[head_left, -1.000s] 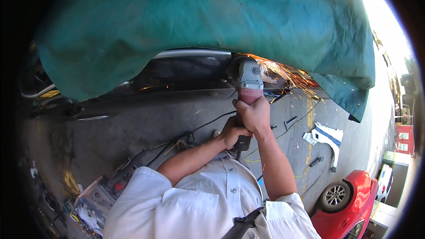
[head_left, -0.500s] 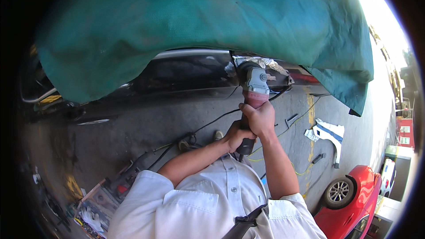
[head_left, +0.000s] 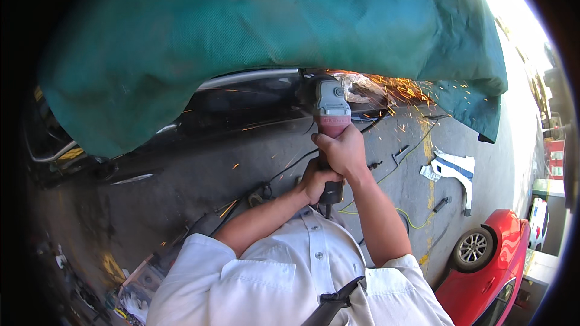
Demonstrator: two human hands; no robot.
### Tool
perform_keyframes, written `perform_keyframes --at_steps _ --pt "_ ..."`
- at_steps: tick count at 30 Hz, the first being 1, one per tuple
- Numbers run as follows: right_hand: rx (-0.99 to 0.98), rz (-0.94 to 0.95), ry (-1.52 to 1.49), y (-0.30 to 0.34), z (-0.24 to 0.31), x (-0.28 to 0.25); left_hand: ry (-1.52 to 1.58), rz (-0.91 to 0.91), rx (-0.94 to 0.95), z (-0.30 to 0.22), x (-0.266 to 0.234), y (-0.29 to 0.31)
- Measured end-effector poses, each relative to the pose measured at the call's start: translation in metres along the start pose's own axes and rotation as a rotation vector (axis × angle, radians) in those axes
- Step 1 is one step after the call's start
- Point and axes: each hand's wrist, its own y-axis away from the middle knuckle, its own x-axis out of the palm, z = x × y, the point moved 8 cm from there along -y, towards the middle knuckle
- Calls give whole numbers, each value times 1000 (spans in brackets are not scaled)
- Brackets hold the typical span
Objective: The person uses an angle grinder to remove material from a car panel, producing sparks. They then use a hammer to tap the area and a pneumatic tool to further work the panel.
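Both my hands grip an angle grinder (head_left: 333, 107), its grey head pointing away from me. My right hand (head_left: 346, 152) wraps round the red and dark body just behind the head. Nearer to me, my left hand (head_left: 318, 181) closes round the rear of the handle. The grinder's head presses at the lower side of a dark car (head_left: 254, 98), beside a torn, bare-metal patch (head_left: 365, 89). Orange sparks (head_left: 405, 89) stream off to the right from there, and a few fly left. The grinder's disc is hidden behind the head.
A green cover (head_left: 272, 18) drapes over the car. On the floor at right lie a white fender-shaped panel (head_left: 454, 172), a yellow cable (head_left: 412, 224) and a dark tool (head_left: 443, 204). A red car (head_left: 492, 265) stands at lower right; a tray of tools (head_left: 144, 284) sits at lower left.
Sparks now spray from the grinder's head, where none showed before. The grinder and both hands have shifted slightly left and away from me, still in the same hold.
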Motion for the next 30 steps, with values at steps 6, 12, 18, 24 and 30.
perform_keyframes --at_steps 6,12,18,24,30 --pt "-7 75 18 3 -2 4 19 -42 57 1 4 4" --pt "12 80 23 3 0 2 -9 -50 80 -3 5 5" --pt "-6 70 17 2 5 0 -33 -86 28 -3 4 6" --pt "-24 68 -18 3 2 1 18 -35 12 2 5 5" --pt "15 56 -64 7 -12 2 -41 -33 -36 7 3 8"
